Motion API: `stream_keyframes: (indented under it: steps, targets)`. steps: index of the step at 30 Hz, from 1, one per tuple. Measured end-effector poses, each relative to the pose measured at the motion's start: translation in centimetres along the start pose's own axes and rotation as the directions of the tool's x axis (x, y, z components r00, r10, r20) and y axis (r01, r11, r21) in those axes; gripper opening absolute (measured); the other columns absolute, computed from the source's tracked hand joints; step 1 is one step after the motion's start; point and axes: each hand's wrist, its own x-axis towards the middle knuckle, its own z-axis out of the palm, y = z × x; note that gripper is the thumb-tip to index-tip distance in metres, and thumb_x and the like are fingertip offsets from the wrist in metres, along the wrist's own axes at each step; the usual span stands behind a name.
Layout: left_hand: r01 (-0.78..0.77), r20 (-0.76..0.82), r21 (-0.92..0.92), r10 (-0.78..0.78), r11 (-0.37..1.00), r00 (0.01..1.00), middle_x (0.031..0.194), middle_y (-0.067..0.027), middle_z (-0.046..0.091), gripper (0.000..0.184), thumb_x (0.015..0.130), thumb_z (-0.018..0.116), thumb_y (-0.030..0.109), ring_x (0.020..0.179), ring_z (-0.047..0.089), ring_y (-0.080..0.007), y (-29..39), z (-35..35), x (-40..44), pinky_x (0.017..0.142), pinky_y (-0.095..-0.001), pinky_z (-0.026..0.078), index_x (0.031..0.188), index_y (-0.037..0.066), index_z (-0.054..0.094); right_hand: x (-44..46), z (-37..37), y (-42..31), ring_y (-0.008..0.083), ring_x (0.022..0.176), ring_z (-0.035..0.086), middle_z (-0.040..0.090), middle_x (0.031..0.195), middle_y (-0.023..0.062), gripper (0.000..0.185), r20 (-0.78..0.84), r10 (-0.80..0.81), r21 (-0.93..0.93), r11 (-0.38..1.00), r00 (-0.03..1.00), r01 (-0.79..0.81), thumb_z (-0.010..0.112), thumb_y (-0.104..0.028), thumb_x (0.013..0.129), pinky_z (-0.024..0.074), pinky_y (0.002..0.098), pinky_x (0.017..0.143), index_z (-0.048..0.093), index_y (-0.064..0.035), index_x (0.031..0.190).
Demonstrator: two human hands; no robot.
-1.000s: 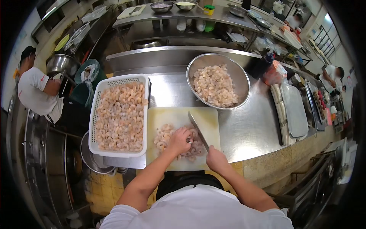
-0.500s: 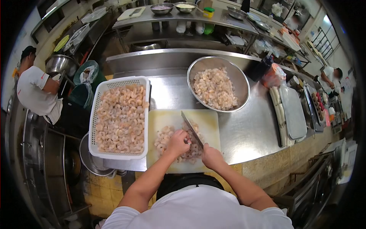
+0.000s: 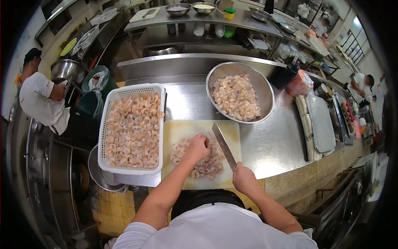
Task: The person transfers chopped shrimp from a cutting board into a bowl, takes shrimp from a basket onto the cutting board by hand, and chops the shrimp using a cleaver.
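Note:
My right hand [image 3: 244, 178] is wrapped round the handle of a knife [image 3: 224, 146], whose blade points up and left over the right part of the cutting board [image 3: 232, 174]. Over the shrimp pile [image 3: 207, 167] on the board, my left hand [image 3: 200, 147] has its fingers curled together; what they hold, if anything, is hidden. Left of the board stands a white basket [image 3: 160, 145] full of peeled shrimp [image 3: 132, 128]. A steel bowl [image 3: 267, 89] behind the board, to the right, holds more shrimp pieces [image 3: 236, 95].
Trays [image 3: 319, 122] and a plastic bag [image 3: 300, 83] lie at the counter's right. A steel pot [image 3: 99, 170] sits below the basket. One person [image 3: 43, 97] stands at the left, others at the far right. Behind is a shelf table [image 3: 244, 23] with bowls.
My left hand has moved up and slightly right over the shrimp. The knife first came left towards it, then swung back right, away from the fingers.

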Motion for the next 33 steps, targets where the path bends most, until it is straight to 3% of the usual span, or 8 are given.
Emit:
stream_keyframes:
  steps: [5, 11, 14, 17, 23, 26, 29, 33]
  targets:
    - [0.01, -0.023, -0.036, -0.011, 0.999, 1.0, 0.097, -0.0165, 0.068, 0.014, 0.079, 0.076, 0.012, 0.09, 0.067, -0.0356, 1.2, -0.7, -1.6, 0.082, -0.045, 0.056, 0.088, 0.002, 0.07, 3.4, 4.3, 1.5, 0.056, 0.083, 0.069, 0.069, 0.086, 0.0363, 0.017, -0.006, -0.045, -0.019, 0.999, 0.999, 0.045, 0.055, -0.008, 0.096, 0.0544, 0.0648, 0.077, 0.054, 0.0061, 0.104]
    - [0.112, -0.012, -0.088, -0.113, 0.99, 0.994, 0.099, -0.0161, 0.067, 0.013, 0.078, 0.075, 0.014, 0.099, 0.066, -0.039, 1.4, -1.2, -2.5, 0.087, -0.0489, 0.055, 0.087, 0.005, 0.071, 2.8, 0.4, 0.2, 0.0565, 0.084, 0.069, 0.07, 0.087, 0.0357, 0.018, 0.043, -0.026, -0.006, 1.0, 0.999, 0.027, 0.051, -0.009, 0.097, 0.0552, 0.0641, 0.078, 0.054, 0.0062, 0.105]
    - [0.049, -0.071, -0.069, -0.054, 0.996, 0.996, 0.099, -0.0155, 0.068, 0.011, 0.079, 0.074, 0.013, 0.098, 0.067, -0.0385, 0.1, -0.6, -2.9, 0.088, -0.0485, 0.055, 0.086, 0.005, 0.072, 2.1, 1.5, 0.6, 0.0567, 0.084, 0.068, 0.068, 0.084, 0.037, 0.018, 0.06, -0.016, -0.041, 0.999, 0.998, 0.018, 0.053, -0.01, 0.1, 0.0545, 0.064, 0.077, 0.052, 0.0074, 0.105]
    - [0.013, -0.084, -0.031, -0.015, 0.999, 0.996, 0.1, -0.0158, 0.069, 0.011, 0.079, 0.073, 0.013, 0.099, 0.067, -0.0383, 0.1, -0.8, -2.8, 0.089, -0.0472, 0.055, 0.087, 0.005, 0.073, 5.1, 4.1, 1.2, 0.057, 0.084, 0.068, 0.068, 0.085, 0.0374, 0.019, 0.023, -0.124, -0.008, 0.992, 0.992, 0.124, 0.053, -0.011, 0.1, 0.0543, 0.064, 0.078, 0.053, 0.0075, 0.103]
    - [0.023, -0.025, -0.111, -0.026, 0.994, 0.999, 0.104, -0.0158, 0.07, 0.015, 0.08, 0.074, 0.015, 0.102, 0.067, -0.0382, -0.1, -1.8, -3.3, 0.091, -0.0471, 0.055, 0.091, 0.004, 0.074, 4.9, 1.8, 0.4, 0.0557, 0.086, 0.07, 0.07, 0.087, 0.0359, 0.017, 0.009, -0.082, 0.006, 0.997, 0.997, 0.082, 0.052, -0.009, 0.097, 0.0552, 0.064, 0.08, 0.055, 0.006, 0.105]
    - [-0.05, -0.126, -0.129, 0.033, 0.99, 0.991, 0.106, -0.0147, 0.07, 0.019, 0.081, 0.075, 0.017, 0.103, 0.067, -0.0377, -0.3, -1.5, -4.5, 0.091, -0.0472, 0.055, 0.095, 0.005, 0.073, 3.1, 2.2, 0.7, 0.0558, 0.087, 0.07, 0.07, 0.089, 0.0369, 0.017, 0.104, -0.031, -0.054, 0.998, 0.994, 0.037, 0.053, -0.008, 0.097, 0.0552, 0.0639, 0.08, 0.055, 0.0063, 0.106]
    - [-0.044, -0.081, -0.043, 0.04, 0.998, 0.996, 0.108, -0.0141, 0.069, 0.022, 0.082, 0.076, 0.019, 0.105, 0.066, -0.0373, -0.5, -1.2, -4.6, 0.092, -0.0467, 0.055, 0.099, 0.005, 0.073, 5.6, 5.2, 0.7, 0.0574, 0.082, 0.068, 0.068, 0.084, 0.0384, 0.021, 0.002, -0.153, 0.003, 0.988, 0.988, 0.153, 0.053, -0.012, 0.101, 0.0537, 0.0648, 0.079, 0.054, 0.0089, 0.104]
    - [-0.089, -0.127, -0.041, 0.083, 0.995, 0.988, 0.109, -0.0143, 0.068, 0.024, 0.083, 0.076, 0.02, 0.105, 0.066, -0.037, -0.2, -1.3, -5.0, 0.093, -0.0462, 0.055, 0.102, 0.005, 0.073, 7.1, 4.6, 0.4, 0.0574, 0.082, 0.068, 0.068, 0.084, 0.0384, 0.021, -0.032, -0.149, 0.01, 0.989, 0.988, 0.15, 0.053, -0.011, 0.099, 0.0537, 0.0649, 0.078, 0.054, 0.0089, 0.105]
